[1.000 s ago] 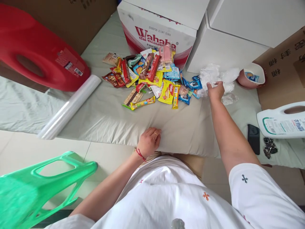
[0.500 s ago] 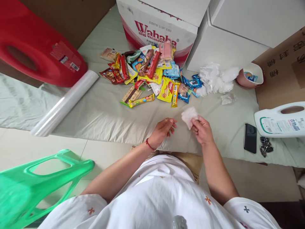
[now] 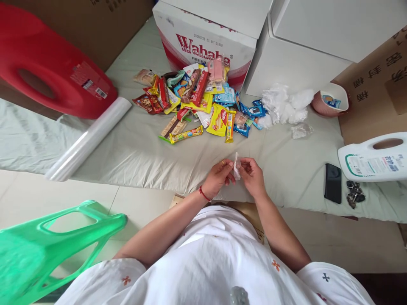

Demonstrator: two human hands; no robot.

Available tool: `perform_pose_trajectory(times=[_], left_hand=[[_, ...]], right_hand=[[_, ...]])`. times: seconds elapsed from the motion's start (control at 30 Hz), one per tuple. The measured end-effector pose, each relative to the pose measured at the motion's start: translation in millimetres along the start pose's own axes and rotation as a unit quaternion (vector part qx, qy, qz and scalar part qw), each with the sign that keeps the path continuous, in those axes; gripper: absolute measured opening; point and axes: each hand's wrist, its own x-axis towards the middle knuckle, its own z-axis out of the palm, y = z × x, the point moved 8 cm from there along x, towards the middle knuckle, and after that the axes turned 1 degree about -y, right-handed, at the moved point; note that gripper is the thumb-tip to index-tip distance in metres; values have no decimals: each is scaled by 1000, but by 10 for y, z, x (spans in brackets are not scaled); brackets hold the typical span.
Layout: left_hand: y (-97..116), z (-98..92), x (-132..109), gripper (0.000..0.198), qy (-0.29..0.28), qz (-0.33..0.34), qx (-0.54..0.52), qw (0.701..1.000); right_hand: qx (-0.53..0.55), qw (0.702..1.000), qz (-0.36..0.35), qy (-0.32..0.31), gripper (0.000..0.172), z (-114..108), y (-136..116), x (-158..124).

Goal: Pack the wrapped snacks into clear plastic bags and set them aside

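Observation:
A small clear plastic bag (image 3: 236,165) is pinched between my left hand (image 3: 219,177) and my right hand (image 3: 252,176), just above the near edge of the pale sheet (image 3: 143,152). A red cord circles my left wrist. Beyond my hands lies a heap of wrapped snacks (image 3: 197,99), with a yellow bar (image 3: 186,134) at its near edge. A pile of crumpled clear bags (image 3: 282,106) sits to the right of the snacks, and one loose bag (image 3: 300,130) lies nearer.
A Wahaha carton (image 3: 206,38) and white boxes (image 3: 305,51) stand behind the snacks. A red jug (image 3: 47,72) and film roll (image 3: 89,140) lie left, a green stool (image 3: 54,245) nearer. Pink bowl (image 3: 330,99), white jug (image 3: 372,156), phone (image 3: 332,189) and keys (image 3: 354,195) right.
My right hand took a clear bag from the pile and brought it back towards me. My left hand rose from the sheet and now pinches the bag too.

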Motion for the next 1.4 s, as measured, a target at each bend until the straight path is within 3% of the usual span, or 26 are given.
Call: perform_pose_trajectory(times=[0.13,0.3,0.5,0.6,0.73,0.83,0.9,1.07,1.27,1.4], left_hand=[[-12,68,-55,64,-62,-4,23,998],[0,-114,-10,45,46,21,98,994],[26,-29,-108,46,52,72,186,979],[34,-11,-129,34,67,91,232,966],[3,-86,-74,33,94,59,163,980],[5,-74,-56,37,80,51,139,986],[-1,-57,-64,39,66,47,117,990],[17,-105,-108,42,31,17,21,999],[132,-168,-122,37,-30,-31,-58,997],[61,-175,-117,47,2,-77,-145,986]], right_hand=[[-3,999,35,38,32,-8,113,42],[16,997,78,-19,22,47,232,17],[-76,991,87,73,21,-156,253,-48],[-112,990,60,56,22,-151,184,-52],[-77,996,-27,29,32,-150,-1,-114],[-60,996,-59,-23,33,-87,-74,-166],[-34,999,-22,-31,31,-78,-20,-161],[157,980,96,79,40,-315,156,-99],[211,955,199,58,48,-451,215,-100],[221,951,203,71,49,-434,169,-101]])
